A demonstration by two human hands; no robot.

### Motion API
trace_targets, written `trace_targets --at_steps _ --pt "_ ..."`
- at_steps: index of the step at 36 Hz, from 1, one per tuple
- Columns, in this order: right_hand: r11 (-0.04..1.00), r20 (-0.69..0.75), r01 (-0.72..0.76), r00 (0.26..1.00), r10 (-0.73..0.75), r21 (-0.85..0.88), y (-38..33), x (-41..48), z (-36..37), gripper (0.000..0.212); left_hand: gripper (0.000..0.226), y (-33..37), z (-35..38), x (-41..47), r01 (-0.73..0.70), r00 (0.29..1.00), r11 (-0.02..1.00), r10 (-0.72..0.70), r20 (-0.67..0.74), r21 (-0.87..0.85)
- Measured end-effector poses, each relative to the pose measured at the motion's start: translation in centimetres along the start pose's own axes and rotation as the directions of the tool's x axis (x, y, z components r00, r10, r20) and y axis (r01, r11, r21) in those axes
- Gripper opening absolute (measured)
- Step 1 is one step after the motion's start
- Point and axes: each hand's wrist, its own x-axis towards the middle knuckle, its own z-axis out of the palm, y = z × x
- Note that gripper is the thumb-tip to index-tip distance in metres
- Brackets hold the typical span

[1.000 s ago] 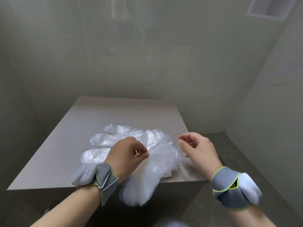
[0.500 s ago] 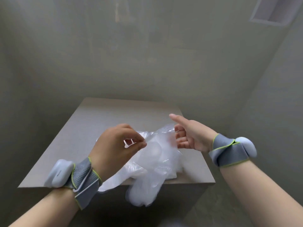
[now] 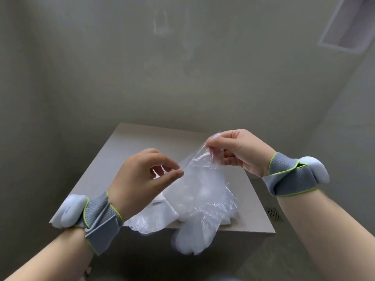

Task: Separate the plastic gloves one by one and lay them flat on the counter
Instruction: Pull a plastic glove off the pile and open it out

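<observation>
A clear plastic glove hangs in the air above the counter, cuff up and fingers dangling past the counter's front edge. My right hand pinches the cuff's right corner between thumb and fingers. My left hand pinches the cuff's left edge with thumb and forefinger. Beneath the raised glove, more crumpled plastic gloves lie in a pile at the counter's front edge, partly hidden by my left wrist.
The beige counter stands in a corner between grey walls. A floor drain shows on the floor to the right of it. Both wrists wear grey straps with white pods.
My right hand rose and closed on the glove's cuff corner, where before its fingers were spread beside it. The glove now stretches higher between both hands.
</observation>
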Motion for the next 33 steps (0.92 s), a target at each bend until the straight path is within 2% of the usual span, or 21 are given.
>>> trace_targets --at_steps 5,9,13,17,22,23,26,28,30,31,33 --pt "0.988 -0.049 0.151 0.987 -0.153 -0.046 -1.8 -0.6 0.1 0.014 0.012 -0.3 -0.7 -0.2 0.068 0.995 0.997 -0.067 -0.068 0.022" --pt "0.976 -0.104 0.205 0.972 -0.212 -0.073 -2.9 -0.6 -0.2 0.019 0.021 -0.5 -1.0 -0.3 0.19 0.98 0.982 -0.19 -0.058 -0.011" --pt "0.95 -0.181 0.295 0.934 -0.308 -0.097 -3.9 -0.7 -0.9 0.02 0.042 -0.1 -1.0 -0.4 0.348 0.936 0.898 -0.348 0.05 -0.268" --pt "0.954 -0.096 0.264 0.956 -0.278 -0.139 -4.4 -0.6 -1.0 0.023 0.05 1.1 -0.2 0.1 0.558 0.829 0.685 -0.489 0.272 -0.468" --pt "0.956 -0.099 0.273 0.954 -0.283 -0.106 -4.9 -0.3 -1.5 0.021 0.059 1.4 1.2 1.5 0.731 0.681 0.456 -0.529 0.506 -0.508" --pt "0.96 -0.082 0.261 0.959 -0.27 -0.098 -4.9 -0.3 -1.5 0.022 0.064 1.2 1.5 1.8 0.767 0.638 0.362 -0.517 0.57 -0.53" --pt "0.971 -0.042 0.23 0.971 -0.233 -0.068 -5.1 0.0 -1.7 0.022 0.084 0.1 2.8 2.5 0.794 0.544 -0.027 -0.414 0.73 -0.607" --pt "0.975 -0.024 0.223 0.975 -0.223 -0.018 -5.2 0.2 -2.1 0.019 0.086 -0.9 3.8 3.0 0.755 0.536 -0.232 -0.322 0.781 -0.613" --pt "0.976 -0.025 0.219 0.976 -0.218 0.025 -5.3 0.4 -2.6 0.018 0.079 -1.7 4.7 3.7 0.692 0.558 -0.366 -0.277 0.783 -0.622" --pt "0.976 -0.032 0.216 0.976 -0.215 0.039 -5.2 0.5 -3.0 0.016 0.072 -1.9 5.2 4.3 0.651 0.578 -0.394 -0.297 0.76 -0.649" --pt "0.975 -0.056 0.211 0.977 -0.207 0.064 -5.0 0.7 -3.8 0.014 0.046 -1.7 5.4 5.6 0.604 0.624 -0.34 -0.361 0.693 -0.721"
